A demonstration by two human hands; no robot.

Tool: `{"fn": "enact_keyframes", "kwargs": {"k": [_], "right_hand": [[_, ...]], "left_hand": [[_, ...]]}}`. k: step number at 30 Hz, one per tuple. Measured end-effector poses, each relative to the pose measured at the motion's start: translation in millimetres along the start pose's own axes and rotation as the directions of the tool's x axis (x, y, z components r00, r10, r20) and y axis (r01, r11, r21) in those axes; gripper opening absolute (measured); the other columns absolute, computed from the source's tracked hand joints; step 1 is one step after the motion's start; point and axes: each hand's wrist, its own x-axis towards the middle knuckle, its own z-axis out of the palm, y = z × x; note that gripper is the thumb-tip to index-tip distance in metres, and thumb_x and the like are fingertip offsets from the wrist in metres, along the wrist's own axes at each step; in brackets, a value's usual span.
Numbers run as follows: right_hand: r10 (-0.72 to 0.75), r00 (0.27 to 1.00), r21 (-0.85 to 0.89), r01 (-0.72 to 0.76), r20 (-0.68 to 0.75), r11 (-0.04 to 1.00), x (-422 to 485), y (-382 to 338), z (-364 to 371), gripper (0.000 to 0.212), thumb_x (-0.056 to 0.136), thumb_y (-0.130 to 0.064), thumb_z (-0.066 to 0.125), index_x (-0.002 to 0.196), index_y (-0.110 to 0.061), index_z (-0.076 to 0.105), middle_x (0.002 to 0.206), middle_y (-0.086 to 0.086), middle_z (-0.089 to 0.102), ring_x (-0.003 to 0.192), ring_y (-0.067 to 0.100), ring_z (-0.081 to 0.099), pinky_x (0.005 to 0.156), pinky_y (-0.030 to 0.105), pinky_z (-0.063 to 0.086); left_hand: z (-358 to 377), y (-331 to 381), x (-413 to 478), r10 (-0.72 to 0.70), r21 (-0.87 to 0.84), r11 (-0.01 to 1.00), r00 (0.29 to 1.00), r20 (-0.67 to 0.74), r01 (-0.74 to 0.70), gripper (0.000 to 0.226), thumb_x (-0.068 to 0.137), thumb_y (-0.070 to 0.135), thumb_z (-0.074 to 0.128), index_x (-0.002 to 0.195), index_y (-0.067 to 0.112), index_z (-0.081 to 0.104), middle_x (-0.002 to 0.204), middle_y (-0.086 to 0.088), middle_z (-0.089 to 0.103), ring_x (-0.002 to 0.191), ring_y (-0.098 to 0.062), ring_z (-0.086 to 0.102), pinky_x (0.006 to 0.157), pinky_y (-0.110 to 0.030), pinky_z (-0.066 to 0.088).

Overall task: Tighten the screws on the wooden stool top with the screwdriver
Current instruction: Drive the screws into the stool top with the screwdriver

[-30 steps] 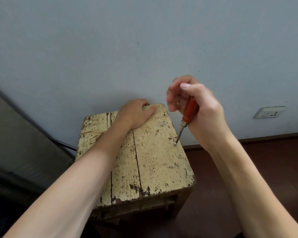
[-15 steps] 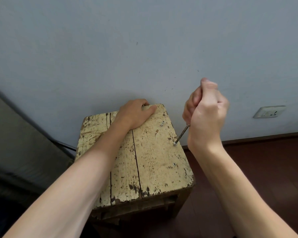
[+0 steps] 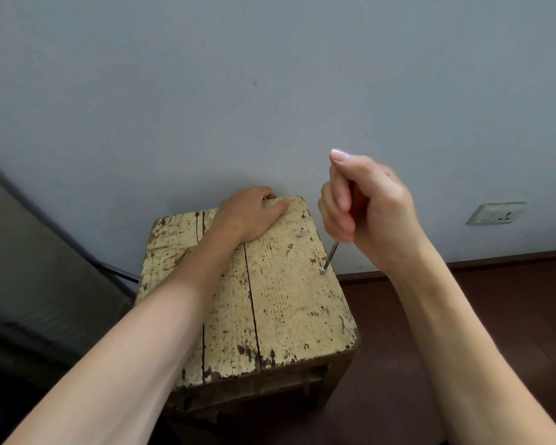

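Worn cream wooden stool top (image 3: pixel 286 316): three silver screws (image 3: pixel 321 308) | middle screw (image 3: pixel 323 270) met by red-handled screwdriver (image 3: pixel 333 252), gripped by right hand (image 3: pixel 366 213) | far edge gripped by left hand (image 3: pixel 247 213)

The stool top (image 3: pixel 280 316) sits before the wall (image 3: pixel 270 91). The left hand (image 3: pixel 247 213) grips its 12 o'clock edge. Down its right side lie the far screw (image 3: pixel 300 232) at 1 o'clock, the middle screw (image 3: pixel 323 270) at 3 and the near screw (image 3: pixel 321 308) at 4. The right hand (image 3: pixel 373 213), off the top at 2 o'clock, holds the screwdriver (image 3: pixel 331 255) with its tip on the middle screw.
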Motion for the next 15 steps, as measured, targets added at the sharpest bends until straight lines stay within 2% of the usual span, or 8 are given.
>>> {"fn": "enact_keyframes", "kwargs": {"k": [2, 4, 6, 8, 10, 12, 15], "right_hand": [[0.003, 1.000, 0.052, -0.002, -0.027, 0.999, 1, 1, 5, 0.052, 0.098, -0.027, 0.049, 0.046, -0.022, 0.045, 0.039, -0.002, 0.033, 0.036, 0.014, 0.022, 0.042, 0.022, 0.020], [-0.004, 0.997, 0.066, 0.009, -0.071, 0.998, 2, 3, 11, 0.052, 0.097, -0.026, 0.049, 0.046, -0.023, 0.041, 0.040, -0.004, 0.028, 0.038, 0.012, 0.017, 0.042, 0.021, 0.015], [-0.032, 0.979, 0.053, 0.043, -0.203, 0.998, 1, 5, 19, 0.051, 0.097, -0.026, 0.050, 0.049, -0.023, 0.035, 0.044, -0.005, 0.027, 0.040, 0.011, 0.017, 0.042, 0.021, 0.015], [-0.090, 0.901, 0.029, 0.113, -0.425, 0.993, 0, 9, 27, 0.048, 0.099, -0.027, 0.051, 0.061, -0.018, 0.022, 0.051, -0.003, 0.022, 0.044, 0.012, 0.018, 0.043, 0.021, 0.016], [-0.130, 0.810, 0.006, 0.162, -0.572, 0.987, -2, 12, 32, 0.047, 0.099, -0.028, 0.051, 0.072, -0.013, 0.016, 0.059, 0.005, 0.015, 0.049, 0.014, 0.016, 0.046, 0.023, 0.016], [-0.139, 0.783, -0.006, 0.170, -0.606, 0.985, -4, 13, 34, 0.047, 0.098, -0.029, 0.051, 0.074, -0.011, 0.015, 0.064, 0.011, 0.014, 0.050, 0.015, 0.016, 0.046, 0.024, 0.016], [-0.100, 0.812, 0.000, 0.123, -0.575, 0.992, -5, 10, 31, 0.049, 0.096, -0.036, 0.053, 0.068, -0.013, 0.020, 0.056, 0.005, 0.020, 0.047, 0.015, 0.019, 0.045, 0.026, 0.017]], "left_hand": [[1, 0, 0, 0.001, -0.002, 1.000, 1.000, -0.006, -0.001, 0.055, 0.090, 0.074, 0.043, 0.116, 0.034, 0.069, 0.113, 0.010, 0.071, 0.103, -0.019, 0.064, 0.079, -0.034, 0.043], [0, -1, 0, 0.000, -0.004, 1.000, 1.000, -0.007, 0.000, 0.058, 0.087, 0.077, 0.040, 0.115, 0.034, 0.069, 0.112, 0.010, 0.071, 0.102, -0.019, 0.064, 0.077, -0.034, 0.042], [1, -1, 0, -0.004, -0.006, 1.000, 1.000, -0.007, 0.004, 0.060, 0.086, 0.078, 0.040, 0.115, 0.034, 0.069, 0.113, 0.011, 0.070, 0.103, -0.019, 0.064, 0.079, -0.035, 0.043], [2, -2, 0, -0.007, -0.011, 1.000, 1.000, -0.006, 0.007, 0.058, 0.087, 0.078, 0.041, 0.114, 0.035, 0.069, 0.113, 0.012, 0.070, 0.104, -0.018, 0.064, 0.082, -0.035, 0.045], [2, -2, 1, -0.003, -0.014, 1.000, 1.000, -0.008, 0.003, 0.056, 0.089, 0.077, 0.042, 0.114, 0.035, 0.069, 0.113, 0.012, 0.070, 0.104, -0.018, 0.063, 0.082, -0.035, 0.045], [2, -2, 1, 0.002, -0.012, 1.000, 1.000, -0.006, -0.002, 0.057, 0.089, 0.076, 0.042, 0.116, 0.034, 0.069, 0.115, 0.011, 0.070, 0.105, -0.018, 0.063, 0.082, -0.035, 0.045], [1, -2, 0, -0.003, -0.012, 1.000, 1.000, 0.005, 0.003, 0.058, 0.089, 0.076, 0.042, 0.118, 0.033, 0.069, 0.117, 0.010, 0.070, 0.106, -0.019, 0.063, 0.089, -0.038, 0.050]]}}
